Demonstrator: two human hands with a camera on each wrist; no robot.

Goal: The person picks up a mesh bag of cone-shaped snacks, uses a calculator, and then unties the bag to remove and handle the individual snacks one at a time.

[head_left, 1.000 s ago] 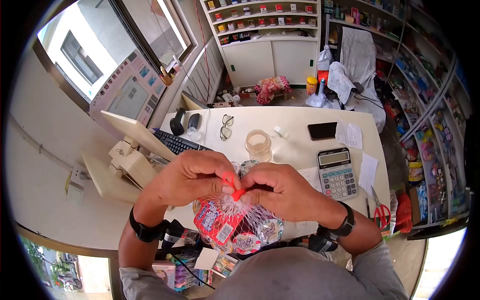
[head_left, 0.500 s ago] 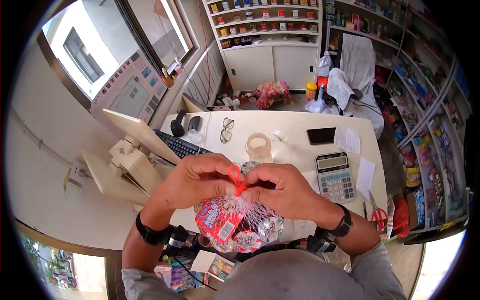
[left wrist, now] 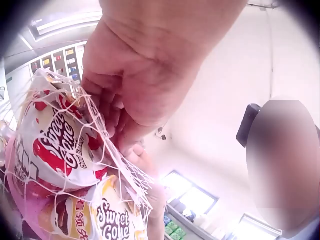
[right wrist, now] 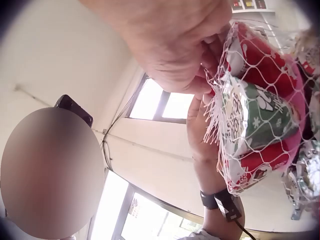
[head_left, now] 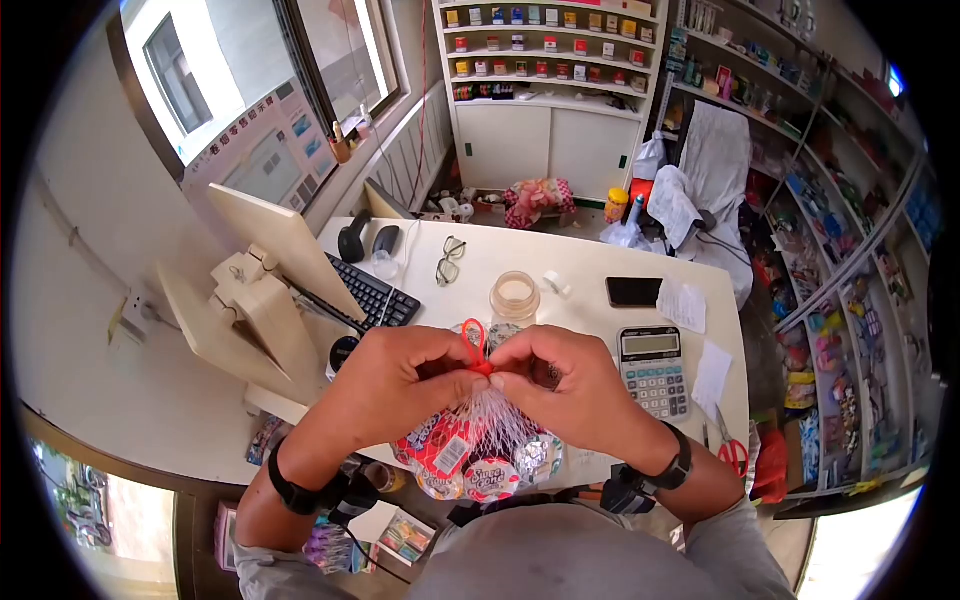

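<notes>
Over the near side of the desk hangs a white net bag (head_left: pixel 500 425) of Sweet Cone snack packs (head_left: pixel 493 478), its neck gathered in a red plastic tie (head_left: pixel 482 367) with an upright loop. My left hand (head_left: pixel 405 385) pinches the tie from the left between thumb and fingers. From the right, my right hand (head_left: pixel 575 385) pinches it too, the two thumb tips close together. In the left wrist view, red and yellow packs (left wrist: pixel 62 145) show through the mesh. A green pack (right wrist: pixel 267 115) appears in the right wrist view, where the fingers partly hide the tie.
Behind the bag stands a clear jar (head_left: pixel 515 297). On the right of the desk (head_left: pixel 590 260) lie a phone (head_left: pixel 634 291), a calculator (head_left: pixel 654 370), papers (head_left: pixel 711 375) and red-handled scissors (head_left: pixel 733 456). Glasses (head_left: pixel 451 260), a keyboard (head_left: pixel 375 292) and a monitor (head_left: pixel 285 245) are at the left.
The left fingers have shifted off the red loop, which now stands up above the grip. Both hands still pinch the tie. The head view has turned slightly, moving the desk in the picture.
</notes>
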